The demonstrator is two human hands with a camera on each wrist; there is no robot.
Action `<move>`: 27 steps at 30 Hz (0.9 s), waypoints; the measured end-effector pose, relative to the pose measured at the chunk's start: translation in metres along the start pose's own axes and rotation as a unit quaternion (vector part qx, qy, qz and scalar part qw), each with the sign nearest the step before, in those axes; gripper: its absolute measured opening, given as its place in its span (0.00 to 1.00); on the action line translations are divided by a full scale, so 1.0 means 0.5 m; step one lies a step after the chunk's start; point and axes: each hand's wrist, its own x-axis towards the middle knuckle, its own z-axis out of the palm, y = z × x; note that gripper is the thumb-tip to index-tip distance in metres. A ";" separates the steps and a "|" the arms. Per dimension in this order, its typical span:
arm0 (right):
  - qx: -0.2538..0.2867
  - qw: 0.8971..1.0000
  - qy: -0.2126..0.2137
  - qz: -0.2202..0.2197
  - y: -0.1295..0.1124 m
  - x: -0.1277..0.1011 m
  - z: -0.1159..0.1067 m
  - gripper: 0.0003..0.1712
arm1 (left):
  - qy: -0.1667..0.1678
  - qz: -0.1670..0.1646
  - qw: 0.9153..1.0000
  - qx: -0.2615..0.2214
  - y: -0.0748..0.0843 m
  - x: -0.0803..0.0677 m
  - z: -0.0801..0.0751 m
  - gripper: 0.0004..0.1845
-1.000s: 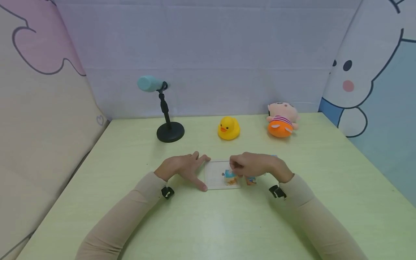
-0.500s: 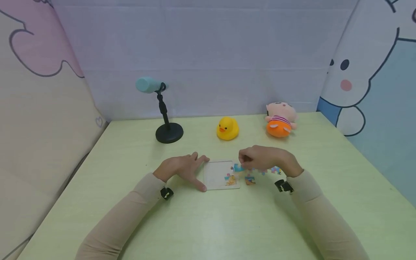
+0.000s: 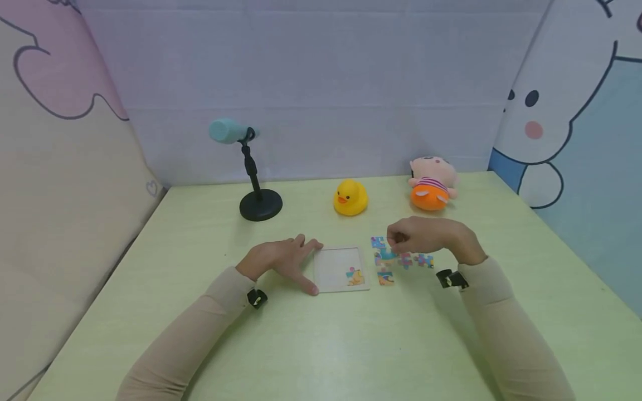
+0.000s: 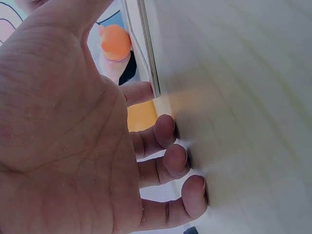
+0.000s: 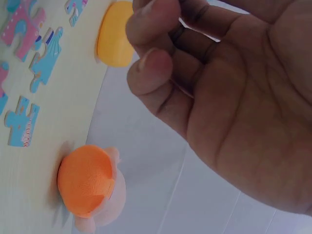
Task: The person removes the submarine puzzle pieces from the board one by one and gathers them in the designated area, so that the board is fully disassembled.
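Note:
My left hand point(image 3: 288, 259) spans the left side of a white puzzle frame point(image 3: 342, 290), thumb at its near corner and index finger at the far one. In the left wrist view the other fingertips point(image 4: 194, 195) rest on the table. One yellow and pink puzzle piece point(image 3: 355, 277) lies in the frame's lower right corner. My right hand point(image 3: 421, 234) is over the loose pieces, fingers curled, pinching a blue puzzle piece point(image 3: 385, 255) that shows below the fingertips. In the right wrist view the curled fingers point(image 5: 151, 70) show, but the pinched piece is out of sight.
Loose puzzle pieces lie right of the frame, among them a blue one point(image 3: 377, 241), a pink one point(image 3: 405, 260) and an orange one point(image 3: 385, 278). Behind stand a teal object on a black stand point(image 3: 261, 206), a yellow duck point(image 3: 350, 198) and a plush toy point(image 3: 432, 186).
My right hand has moved right and away from the frame, the blue puzzle piece moving with it, uncovering the piece in the frame's corner. My left hand has stayed at the frame.

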 end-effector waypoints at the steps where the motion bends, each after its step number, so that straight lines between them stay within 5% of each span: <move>1: 0.000 1.000 -0.003 0.002 0.003 -0.001 -0.001 0.04 | 0.001 0.001 1.000 0.000 0.000 0.000 0.000 0.57; 15: 0.079 0.990 -0.102 0.058 0.053 0.001 0.003 0.05 | 0.003 0.015 1.000 0.011 0.000 -0.003 0.000 0.57; 27: 0.088 0.981 -0.148 0.084 0.070 0.009 0.011 0.04 | 0.010 0.021 1.000 0.001 -0.003 -0.002 0.001 0.57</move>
